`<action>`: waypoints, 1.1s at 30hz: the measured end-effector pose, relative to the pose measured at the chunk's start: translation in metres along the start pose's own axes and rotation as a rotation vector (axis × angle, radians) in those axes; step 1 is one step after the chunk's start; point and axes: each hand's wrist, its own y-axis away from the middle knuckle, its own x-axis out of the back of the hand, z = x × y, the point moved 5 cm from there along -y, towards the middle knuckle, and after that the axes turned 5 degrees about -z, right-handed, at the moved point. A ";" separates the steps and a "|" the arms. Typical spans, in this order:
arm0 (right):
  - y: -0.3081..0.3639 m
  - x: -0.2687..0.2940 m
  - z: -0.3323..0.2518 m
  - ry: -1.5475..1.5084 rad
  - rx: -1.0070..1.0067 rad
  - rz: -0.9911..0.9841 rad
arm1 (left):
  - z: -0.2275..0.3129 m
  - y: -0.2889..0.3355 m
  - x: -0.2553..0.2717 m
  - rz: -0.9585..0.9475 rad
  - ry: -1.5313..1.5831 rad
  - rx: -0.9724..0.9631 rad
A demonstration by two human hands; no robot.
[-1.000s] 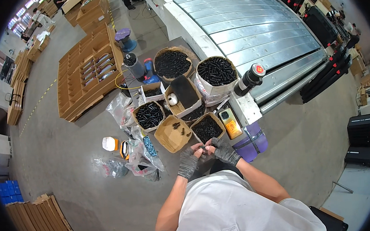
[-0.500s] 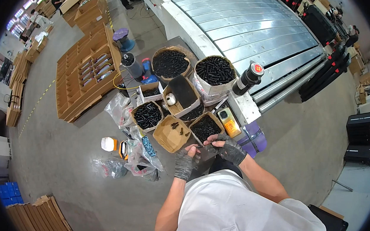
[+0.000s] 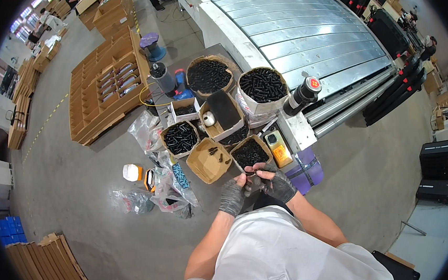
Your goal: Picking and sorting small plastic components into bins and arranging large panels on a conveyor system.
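Both hands, in grey fingerless gloves, meet just in front of a box of small black rings (image 3: 250,152). My left hand (image 3: 233,193) is closed, its thumb and finger pinching a small dark part (image 3: 250,173) whose exact kind is too small to make out. From the other side my right hand (image 3: 277,182) is closed on the same part, fingertips nearly touching the left ones. Left of the hands sits an open cardboard box (image 3: 205,165) with a few brownish-black pieces in it. Behind it is a box of short black cylindrical parts (image 3: 180,138).
Two larger containers of black parts (image 3: 208,74) (image 3: 263,84) stand farther back. A phone (image 3: 278,147) lies right of the ring box, near a black cylinder with a red cap (image 3: 303,94). Plastic bags (image 3: 173,196) lie at left; a metal-slatted conveyor (image 3: 299,29) fills the far right.
My hands have come closer together, the left one moving right toward the right hand. The dark part between the fingertips has shifted slightly right and up.
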 end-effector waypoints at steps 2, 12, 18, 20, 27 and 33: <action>0.000 -0.004 -0.001 0.012 0.014 -0.039 | 0.002 0.003 -0.007 0.005 0.025 -0.003; 0.001 -0.003 -0.003 0.352 0.034 -0.093 | -0.011 0.000 -0.003 -0.037 0.062 0.039; 0.003 -0.005 -0.001 0.106 0.049 -0.065 | -0.002 0.008 -0.014 -0.049 0.227 0.081; 0.005 0.001 -0.003 0.039 0.060 -0.041 | 0.000 0.009 -0.012 -0.073 0.277 0.092; 0.017 0.006 -0.008 0.381 -0.020 -0.004 | 0.003 0.003 0.005 0.037 0.087 -0.092; 0.011 -0.003 0.011 0.309 0.019 0.042 | 0.004 0.000 -0.007 0.009 0.004 -0.164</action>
